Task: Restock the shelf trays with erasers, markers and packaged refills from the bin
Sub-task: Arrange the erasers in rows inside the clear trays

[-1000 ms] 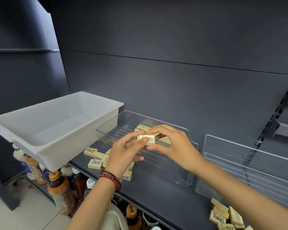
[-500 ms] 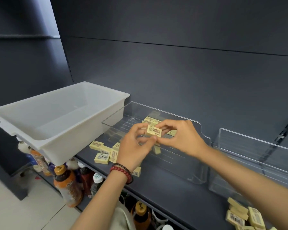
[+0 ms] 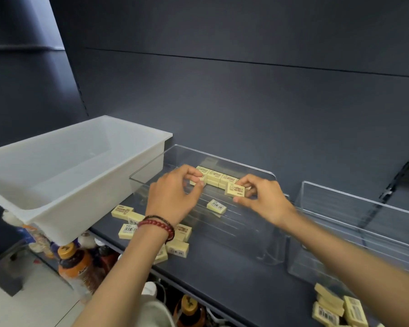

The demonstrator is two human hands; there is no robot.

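Dark shelf [image 3: 222,274], clear tray [image 3: 222,159]: right grip [image 3: 267,199] pinches an eraser [image 3: 235,191] by its edges, left grip [image 3: 172,197] pinches a second eraser [image 3: 195,182]; both look light and firm.

Head camera looks down, close over shelf [image 3: 222,274].
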